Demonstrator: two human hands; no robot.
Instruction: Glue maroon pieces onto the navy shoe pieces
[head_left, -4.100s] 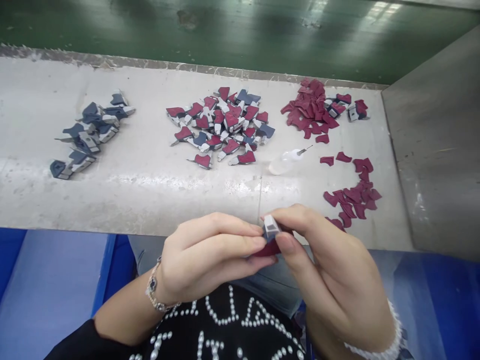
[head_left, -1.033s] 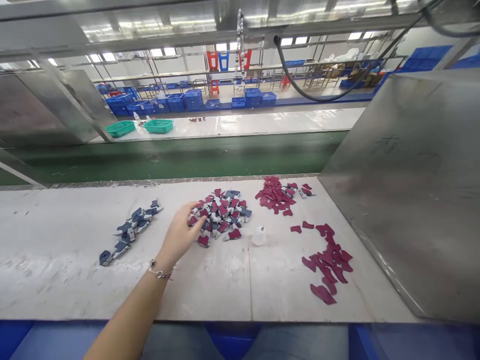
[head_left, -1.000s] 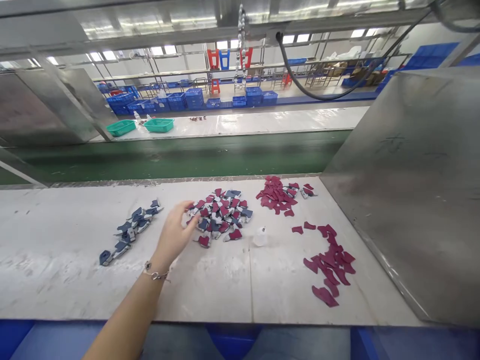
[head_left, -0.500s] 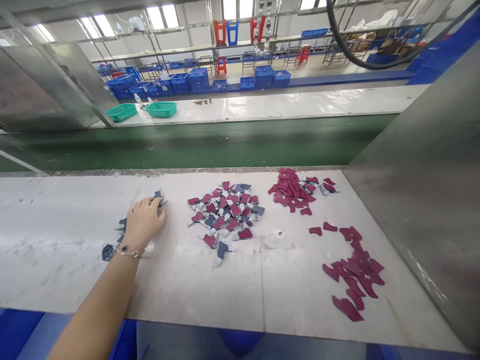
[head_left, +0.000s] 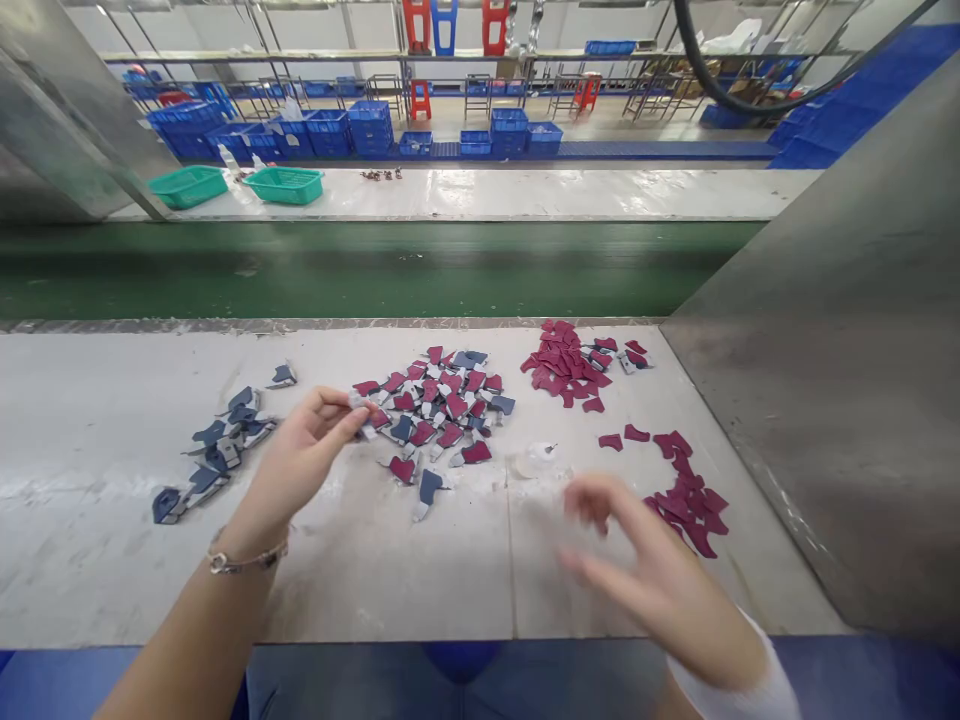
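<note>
Pale bench (head_left: 97,580) between the green belt (head_left: 375,265) and the near edge carries pieces sorted by colour, each kind within reach: blue-grey pile (head_left: 217,450) left of the mixed pile (head_left: 442,410), red pieces (head_left: 686,490) right of it. Left hand (head_left: 296,465) pinches what looks like a small piece (head_left: 363,412) at the mixed pile's left rim. Right hand (head_left: 652,580) is blurred, its grip spread and empty, and hovers nearer over bare bench.

Far side, a green conveyor belt (head_left: 375,270) runs left to right. Beyond it, a white bench (head_left: 562,195) carries two green baskets (head_left: 283,185) at the far left. Stacked blue crates (head_left: 352,125) sit behind, with red stools (head_left: 420,100) among them. A grey metal panel (head_left: 840,380) walls off the right, and a black hose (head_left: 720,90) loops above it.
</note>
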